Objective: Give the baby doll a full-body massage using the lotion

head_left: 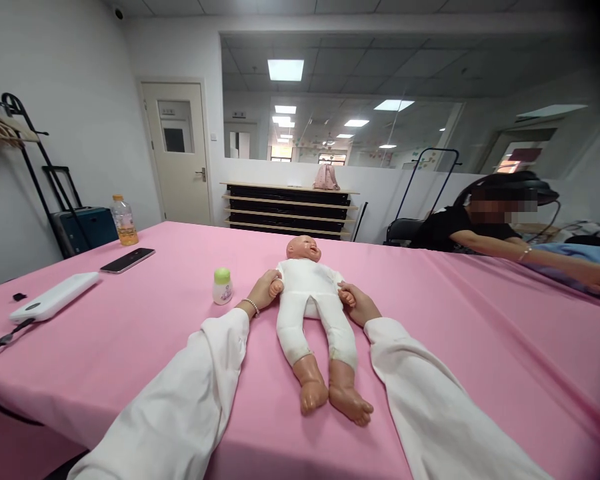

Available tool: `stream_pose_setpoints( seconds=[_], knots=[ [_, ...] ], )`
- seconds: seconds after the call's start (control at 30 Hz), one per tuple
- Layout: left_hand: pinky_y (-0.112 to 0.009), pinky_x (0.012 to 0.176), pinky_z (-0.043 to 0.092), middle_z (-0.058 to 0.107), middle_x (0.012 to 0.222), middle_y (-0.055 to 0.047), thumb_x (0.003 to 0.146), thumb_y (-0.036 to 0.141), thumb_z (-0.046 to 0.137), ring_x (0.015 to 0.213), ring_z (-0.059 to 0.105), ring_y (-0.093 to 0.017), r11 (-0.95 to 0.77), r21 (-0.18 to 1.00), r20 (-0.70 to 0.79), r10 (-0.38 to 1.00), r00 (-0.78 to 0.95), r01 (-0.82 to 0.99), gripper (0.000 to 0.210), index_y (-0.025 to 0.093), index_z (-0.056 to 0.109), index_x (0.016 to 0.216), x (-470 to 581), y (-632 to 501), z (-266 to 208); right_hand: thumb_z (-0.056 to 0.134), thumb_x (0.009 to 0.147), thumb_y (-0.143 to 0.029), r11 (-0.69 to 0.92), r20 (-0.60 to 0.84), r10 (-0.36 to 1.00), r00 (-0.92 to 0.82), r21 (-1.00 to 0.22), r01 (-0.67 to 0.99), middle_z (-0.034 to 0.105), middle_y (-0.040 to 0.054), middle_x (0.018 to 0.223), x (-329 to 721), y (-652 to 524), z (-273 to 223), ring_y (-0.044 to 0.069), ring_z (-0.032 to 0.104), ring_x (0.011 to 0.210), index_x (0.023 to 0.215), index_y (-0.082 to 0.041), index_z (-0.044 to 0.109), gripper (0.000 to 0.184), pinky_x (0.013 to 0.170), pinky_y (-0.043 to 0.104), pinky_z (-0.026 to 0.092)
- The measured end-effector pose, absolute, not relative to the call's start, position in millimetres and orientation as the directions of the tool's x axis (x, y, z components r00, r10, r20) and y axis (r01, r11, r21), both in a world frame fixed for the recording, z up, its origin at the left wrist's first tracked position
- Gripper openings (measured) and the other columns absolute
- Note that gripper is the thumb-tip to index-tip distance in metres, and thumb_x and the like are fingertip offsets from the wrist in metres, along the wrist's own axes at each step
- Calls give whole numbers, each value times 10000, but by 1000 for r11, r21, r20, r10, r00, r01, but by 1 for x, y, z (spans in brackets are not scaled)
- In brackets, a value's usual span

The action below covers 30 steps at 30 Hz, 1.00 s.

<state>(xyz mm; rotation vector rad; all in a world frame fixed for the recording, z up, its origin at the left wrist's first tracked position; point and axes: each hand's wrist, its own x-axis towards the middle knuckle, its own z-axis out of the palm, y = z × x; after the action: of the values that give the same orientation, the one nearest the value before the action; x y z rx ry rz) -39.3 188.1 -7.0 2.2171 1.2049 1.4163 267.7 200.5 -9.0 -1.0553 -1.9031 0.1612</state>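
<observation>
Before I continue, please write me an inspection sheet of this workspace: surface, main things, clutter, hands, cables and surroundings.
Surface: table under a pink cloth, creased on the right.
Main things: white-bodied baby doll with brown feet, lying on its back, head away from the wearer.
Clutter: small white bottle with green cap, dark flat phone, long white plastic device, clear bottle with orange cap.
Hands: left hand and right hand each hold one of the doll's arms.
Cables: black cable joined to the white device.
Surroundings: cream door, pink backpack on stacked boards, person in black top at right.
</observation>
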Motion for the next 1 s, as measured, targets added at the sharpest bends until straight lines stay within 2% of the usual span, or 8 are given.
stream_pose_setpoints(
  seconds=[0.1, 0.2, 0.3, 0.4, 0.53, 0.63, 0.83, 1.0],
  knots=[
    [-275, 762, 443, 602, 938, -26, 716, 83, 481, 825, 566, -147, -560, 669, 605, 792, 80, 489, 297, 186, 483, 995, -36, 195, -8, 527, 713, -230, 601, 621, 747, -239, -476, 641, 646, 70, 1086, 265, 201, -5, 240, 631, 964, 1145, -214, 516, 432, 836, 397, 507],
    [-286, 741, 446, 618, 981, -60, 731, 92, 510, 842, 593, -170, -486, 741, 573, 817, -59, 463, 411, 197, 398, 1112, -27, 208, -7, 535, 762, -309, 559, 655, 742, -143, -488, 670, 554, 120, 1238, 259, 212, -3, 278, 576, 1075, 1280, -199, 380, 551, 874, 433, 480],
    [-303, 727, 440, 601, 1072, -83, 765, 164, 536, 897, 599, -203, -429, 750, 574, 800, -172, 504, 437, 213, 329, 1147, -17, 222, -3, 525, 793, -373, 560, 696, 717, -50, -531, 636, 450, 150, 1340, 249, 231, -2, 288, 486, 1189, 1348, -178, 269, 642, 929, 454, 441],
    [-323, 691, 430, 612, 1010, -101, 805, 263, 521, 872, 603, -242, -301, 720, 557, 788, -262, 625, 357, 189, 341, 1104, -10, 237, 1, 464, 833, -397, 559, 711, 701, 52, -593, 579, 372, 155, 1395, 237, 253, -1, 265, 427, 1244, 1366, -172, 210, 632, 959, 441, 416],
    [-315, 673, 414, 618, 920, -81, 850, 330, 457, 816, 602, -238, -232, 645, 575, 774, -263, 729, 190, 202, 417, 984, -8, 262, 3, 428, 843, -424, 502, 687, 701, 192, -666, 551, 355, 159, 1400, 227, 280, -2, 256, 498, 1166, 1339, -174, 242, 585, 928, 435, 428],
    [-290, 671, 407, 622, 916, -61, 873, 344, 406, 816, 599, -214, -215, 659, 558, 782, -277, 721, 142, 221, 448, 933, -9, 281, 2, 436, 829, -437, 478, 678, 702, 219, -676, 562, 414, 153, 1353, 228, 298, -4, 260, 478, 1173, 1271, -173, 342, 524, 926, 437, 418],
    [-365, 756, 398, 663, 916, -77, 890, 393, 308, 907, 600, -266, 53, 687, 290, 895, -340, 725, 271, 243, 495, 1016, -10, 299, -1, 400, 802, -347, 366, 600, 761, 248, -713, 598, 575, 134, 1126, 237, 317, -10, 256, 514, 1076, 1067, -165, 541, 351, 928, 444, 404],
    [-437, 855, 356, 662, 997, -111, 886, 390, 290, 1015, 569, -303, 84, 657, 239, 919, -313, 749, 340, 238, 547, 1048, -10, 294, 0, 396, 783, -270, 333, 518, 838, 168, -732, 594, 542, 84, 1238, 238, 312, -9, 245, 476, 1151, 1213, -195, 504, 450, 995, 436, 361]
  ],
)
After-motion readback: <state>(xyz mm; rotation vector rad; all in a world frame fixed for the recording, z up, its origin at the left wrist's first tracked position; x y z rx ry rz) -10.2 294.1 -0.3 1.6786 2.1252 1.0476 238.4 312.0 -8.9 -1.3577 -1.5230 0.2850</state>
